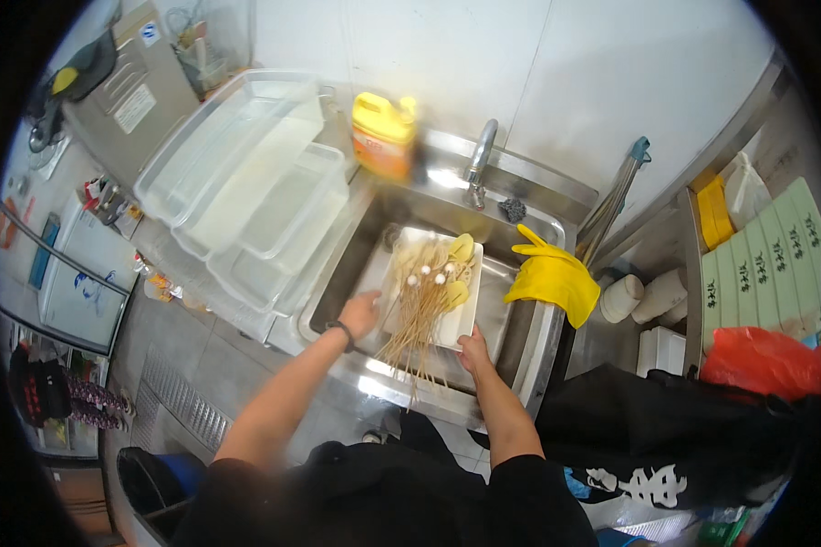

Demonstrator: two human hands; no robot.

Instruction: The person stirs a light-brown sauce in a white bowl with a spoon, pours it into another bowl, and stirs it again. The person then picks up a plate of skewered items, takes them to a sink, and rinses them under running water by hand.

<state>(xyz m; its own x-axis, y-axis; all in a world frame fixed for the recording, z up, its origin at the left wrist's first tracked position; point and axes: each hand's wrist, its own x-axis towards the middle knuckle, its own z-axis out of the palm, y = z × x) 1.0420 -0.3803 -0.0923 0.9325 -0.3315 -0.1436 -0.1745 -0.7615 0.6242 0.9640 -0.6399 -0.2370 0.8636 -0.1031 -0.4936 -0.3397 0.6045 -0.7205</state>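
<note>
A white rectangular tray (466, 321) is held over the stainless steel sink (328, 280). On it lies a bunch of skewered food (424, 256), including pale balls and yellow slices; the bamboo sticks (410, 328) fan out past the tray's near edge. My right hand (475, 352) grips the tray's near right corner, thumb on the rim. At the left side, my left hand (361, 316) is near the tray and the sticks with its fingers partly bent. Whether its fingertips touch the tray cannot be made out.
Clear plastic bins (246, 171) cover the left counter. A yellow jug (384, 137) stands behind the sink, left of the faucet (480, 161). A steel scrubber (513, 209) lies on the back ledge. Yellow rubber gloves (554, 280) drape over the right rim. Paper-like cups (621, 299) stand further right.
</note>
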